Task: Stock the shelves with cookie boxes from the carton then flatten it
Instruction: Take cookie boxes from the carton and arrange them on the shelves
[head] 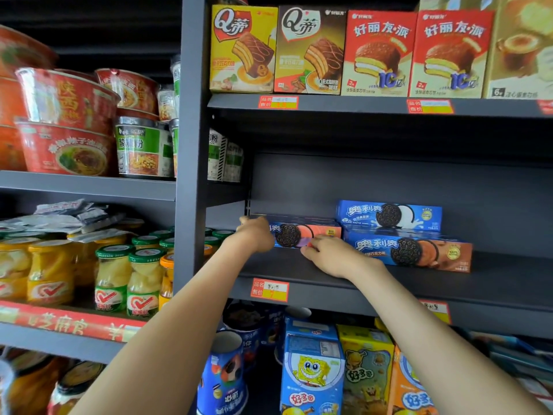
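Hands are both up at the middle shelf, so you're in the stocking step, right in the middle of a placement. Your left hand has its fingers curled round the left end of the pink cookie box. That box lies on its long side with its printed face towards you, at the far left of the shelf near the upright. Your right hand is at the box's lower front edge with its fingertips on the cardboard (pinching or only pressing, I can't tell, as the knuckles hide it).

Whether the box is fully down on the shelf or a touch above it, I can't say either. Just to its right sits the chocolate cookie box, its face a little nearer to you, and the blue cookie box is stacked on top of that one, further back.

By my reading, the next move is small and careful. Seat the pink box flat, nudge it right until it meets its chocolate neighbour, and bring the two faces into line above the price tag. Then let go with both hands without dragging the box askew.

After that you go back to the carton (not in view, so I can't tell how many boxes are left). Flattening looks a good way off.
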`<state>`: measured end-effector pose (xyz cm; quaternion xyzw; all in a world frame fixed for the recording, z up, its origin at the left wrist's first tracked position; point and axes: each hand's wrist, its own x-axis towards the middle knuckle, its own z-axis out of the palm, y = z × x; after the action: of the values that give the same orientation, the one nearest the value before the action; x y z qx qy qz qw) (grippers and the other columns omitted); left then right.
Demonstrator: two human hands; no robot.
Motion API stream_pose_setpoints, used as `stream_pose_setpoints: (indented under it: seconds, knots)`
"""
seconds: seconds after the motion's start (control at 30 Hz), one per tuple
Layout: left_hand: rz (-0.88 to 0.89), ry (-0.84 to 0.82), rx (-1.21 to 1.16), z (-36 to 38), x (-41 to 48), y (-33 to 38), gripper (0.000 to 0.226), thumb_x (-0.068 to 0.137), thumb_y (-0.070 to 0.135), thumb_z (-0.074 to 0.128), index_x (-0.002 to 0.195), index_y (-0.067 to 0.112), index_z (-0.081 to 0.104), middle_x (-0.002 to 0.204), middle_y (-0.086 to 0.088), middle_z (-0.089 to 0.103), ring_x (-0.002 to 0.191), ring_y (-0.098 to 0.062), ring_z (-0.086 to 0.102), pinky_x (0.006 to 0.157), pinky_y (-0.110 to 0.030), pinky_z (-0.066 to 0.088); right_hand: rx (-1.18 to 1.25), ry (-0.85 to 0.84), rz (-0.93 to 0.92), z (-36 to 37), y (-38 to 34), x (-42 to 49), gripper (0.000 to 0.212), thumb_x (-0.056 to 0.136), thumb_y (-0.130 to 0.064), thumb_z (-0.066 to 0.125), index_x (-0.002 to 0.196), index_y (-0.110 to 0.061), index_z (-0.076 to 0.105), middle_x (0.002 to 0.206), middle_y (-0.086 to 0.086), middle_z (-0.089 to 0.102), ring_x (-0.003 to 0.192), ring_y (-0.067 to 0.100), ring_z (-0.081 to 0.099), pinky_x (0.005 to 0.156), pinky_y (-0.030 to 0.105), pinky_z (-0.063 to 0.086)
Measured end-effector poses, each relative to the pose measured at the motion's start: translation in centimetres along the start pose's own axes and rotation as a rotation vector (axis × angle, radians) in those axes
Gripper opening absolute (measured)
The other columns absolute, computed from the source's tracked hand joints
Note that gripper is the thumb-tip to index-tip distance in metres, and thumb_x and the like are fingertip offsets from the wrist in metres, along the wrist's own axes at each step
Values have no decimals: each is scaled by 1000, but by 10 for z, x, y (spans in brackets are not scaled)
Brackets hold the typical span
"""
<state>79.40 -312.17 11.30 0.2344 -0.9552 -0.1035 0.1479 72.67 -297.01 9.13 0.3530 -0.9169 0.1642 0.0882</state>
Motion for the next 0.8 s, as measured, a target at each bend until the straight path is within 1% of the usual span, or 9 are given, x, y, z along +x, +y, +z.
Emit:
stream_pose_setpoints:
  seconds: [0.07, 0.13, 0.23, 0.27, 0.37, 0.47, 0.53, 0.63, 0.8]
  knots:
    - [-30, 13, -22, -1, -12, -2, 47, 93, 10, 39, 139, 3, 32, 148, -25, 18, 128, -40, 37, 103, -41, 39, 7, 51, -33, -3, -3, -5, 40, 101, -41, 32, 107, -12, 58, 111, 7, 55, 101, 26, 53, 87, 37, 45]
    - [28, 123, -79, 1, -32, 2, 40, 93, 11, 42, 132, 3, 40, 140, -22, 31, 120, -38, 45, 97, -39, 41, -5, 164, -111, -6, -9, -15, 26, 99, -33, 40, 93, -15, 58, 101, 5, 51, 98, 27, 52, 80, 32, 40]
    - [207, 388, -200, 14, -81, 11, 29, 93, 13, 46, 121, 7, 51, 122, -16, 52, 105, -34, 55, 83, -35, 42, -15, 384, -202, -8, -15, -43, 28, 96, -25, 45, 119, -16, 59, 110, 4, 54, 106, 26, 52, 81, 33, 42]
    - [266, 465, -247, 23, -99, 14, 26, 93, 15, 46, 117, 8, 54, 117, -14, 56, 101, -33, 56, 79, -34, 41, -21, 470, -235, -7, -17, -57, 29, 96, -23, 46, 121, -16, 59, 111, 3, 55, 106, 25, 53, 79, 32, 41]
    - [474, 650, -383, 54, -153, 20, 15, 91, 13, 49, 101, 8, 60, 95, -9, 60, 85, -29, 57, 72, -32, 40, -40, 744, -402, 4, -15, -113, 21, 91, -16, 49, 106, -11, 63, 101, 4, 61, 98, 24, 54, 77, 31, 40]
    - [565, 762, -481, 78, -191, 21, 14, 89, 13, 47, 89, 7, 60, 85, -6, 58, 76, -23, 54, 68, -30, 41, 9, 844, -473, 25, -2, -166, 19, 89, -14, 49, 98, -6, 64, 92, 7, 62, 90, 22, 53, 79, 29, 41]
    - [556, 725, -548, 98, -208, 26, 18, 88, 18, 45, 89, 8, 60, 86, -4, 60, 79, -22, 56, 71, -31, 43, 32, 831, -471, 43, 9, -195, 18, 90, -12, 49, 96, -4, 64, 90, 8, 61, 88, 22, 53, 80, 28, 41]
    - [542, 555, -557, 145, -231, 38, 20, 86, 22, 44, 87, 8, 59, 82, -4, 60, 75, -24, 58, 67, -33, 42, 78, 742, -437, 76, 28, -228, 18, 89, -12, 48, 91, -3, 64, 86, 9, 60, 84, 25, 55, 78, 31, 42]
    - [483, 253, -532, 237, -270, 56, 8, 78, 10, 51, 82, 7, 57, 71, -13, 59, 66, -23, 47, 54, -24, 23, 193, 531, -254, 150, 80, -279, 19, 87, -14, 46, 86, -4, 62, 83, 10, 59, 82, 24, 52, 72, 30, 40]
